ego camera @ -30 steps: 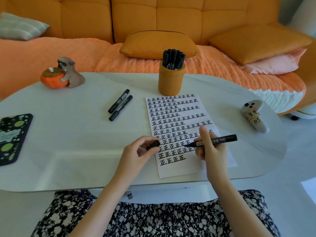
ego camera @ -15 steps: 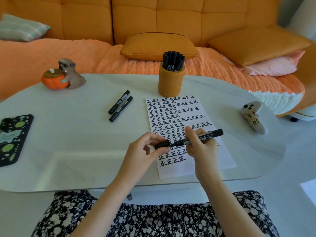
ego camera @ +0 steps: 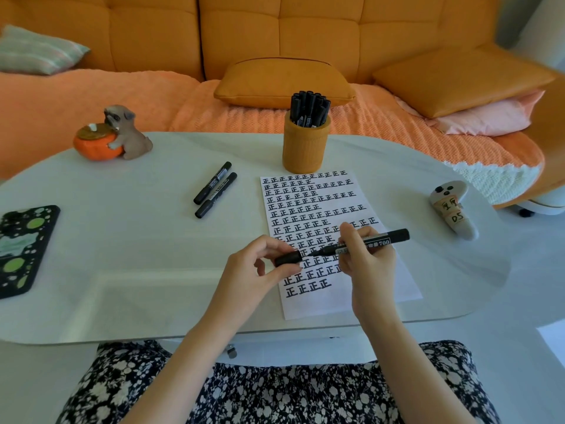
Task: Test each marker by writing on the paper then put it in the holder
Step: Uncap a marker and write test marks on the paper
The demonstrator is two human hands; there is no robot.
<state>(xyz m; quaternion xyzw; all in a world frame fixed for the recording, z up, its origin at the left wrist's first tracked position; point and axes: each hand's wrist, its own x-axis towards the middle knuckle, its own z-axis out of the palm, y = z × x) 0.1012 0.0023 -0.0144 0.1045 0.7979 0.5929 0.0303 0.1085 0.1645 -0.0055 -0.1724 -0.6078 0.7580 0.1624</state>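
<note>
My right hand grips a black marker above the lower part of the paper, which is filled with rows of black characters. My left hand pinches the marker's black cap, and the marker's tip meets the cap's open end. Two more black markers lie side by side on the table left of the paper. The orange holder stands just beyond the paper's top edge, holding several black markers.
A pug-and-pumpkin figurine sits at the white table's back left. A black spotted phone lies at the left edge, a white controller at the right. An orange sofa runs behind.
My hands came together: the right hand brought the uncapped marker left toward the cap in my left hand, and the tip now meets the cap.
</note>
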